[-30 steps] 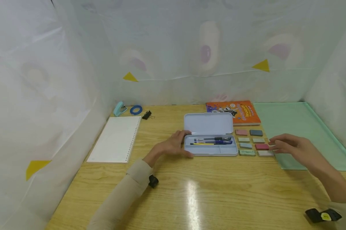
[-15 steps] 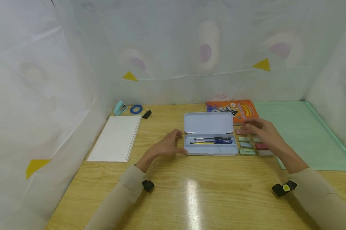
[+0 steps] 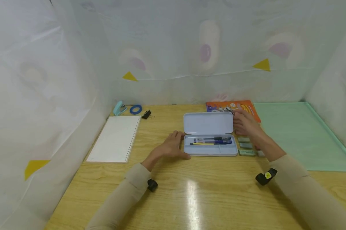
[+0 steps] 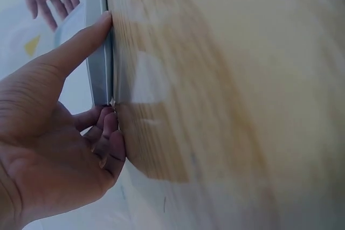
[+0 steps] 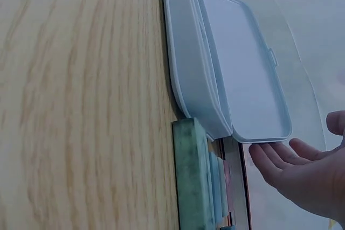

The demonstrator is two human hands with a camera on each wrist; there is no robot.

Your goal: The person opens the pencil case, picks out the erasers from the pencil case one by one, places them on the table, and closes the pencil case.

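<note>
A light-blue pencil case (image 3: 201, 150) lies with its lid (image 3: 208, 123) raised. Inside its long compartment are a black-capped pen (image 3: 222, 138), a blue-capped pen (image 3: 226, 142) and a yellow-and-black pencil (image 3: 201, 143). The left hand (image 3: 171, 146) grips the case's left end, thumb along the front side and fingers curled at the rear corner; the left wrist view shows this hand (image 4: 48, 138) close up. At the lid's right edge, the right hand (image 3: 249, 126) has its fingertips touching the lid, fingers fairly straight in the right wrist view.
Several small eraser-like blocks, including a green one (image 3: 247, 153), lie right of the case, some hidden by the right hand. Behind are an orange book (image 3: 247, 107) and a green mat (image 3: 290, 137). Left are a notebook (image 3: 115, 139), stapler (image 3: 119, 108), blue ring (image 3: 135, 109) and binder clip (image 3: 146, 114).
The right hand has moved left from the blocks to the lid's right edge. The left hand came slightly off the case's end, then returned to it. The lid stays raised.
</note>
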